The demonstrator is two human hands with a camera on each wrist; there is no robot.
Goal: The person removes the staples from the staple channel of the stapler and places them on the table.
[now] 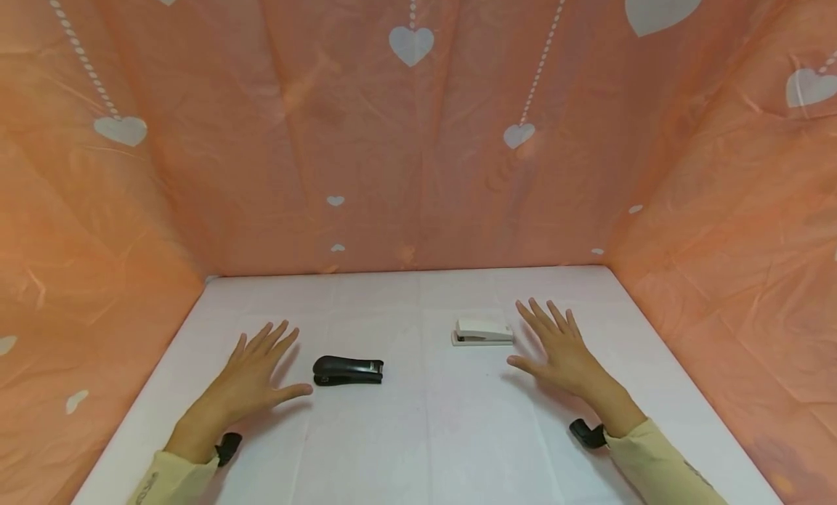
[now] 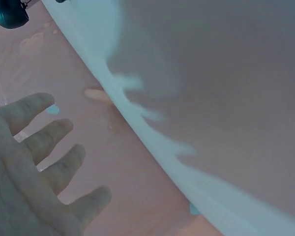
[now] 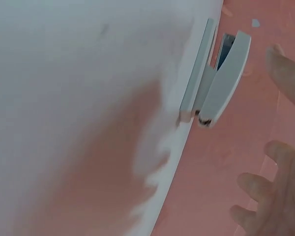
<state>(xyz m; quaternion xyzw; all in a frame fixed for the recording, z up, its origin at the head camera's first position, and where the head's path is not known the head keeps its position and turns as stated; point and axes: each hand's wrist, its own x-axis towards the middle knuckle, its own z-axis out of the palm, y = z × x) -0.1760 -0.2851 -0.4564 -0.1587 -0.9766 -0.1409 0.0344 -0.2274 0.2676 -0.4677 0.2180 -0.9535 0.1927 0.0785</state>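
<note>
Blurring left wrist view, black stapler [image 1: 348,370] unseen

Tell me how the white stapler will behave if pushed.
The white stapler lies flat on its long base on the table, so it would probably slide, not roll or tip. It looks rigid, though its hinged top may flex when gripped.

We see both arms reaching in from the bottom of the frame, pale yellow sleeves at the wrists. Our left hand [image 1: 251,374] sits lower left, palm down, fingers straight and spread, thumb pointing inward. Our right hand [image 1: 559,352] mirrors it right of centre, fingers fanned, nothing in either grip.
</note>
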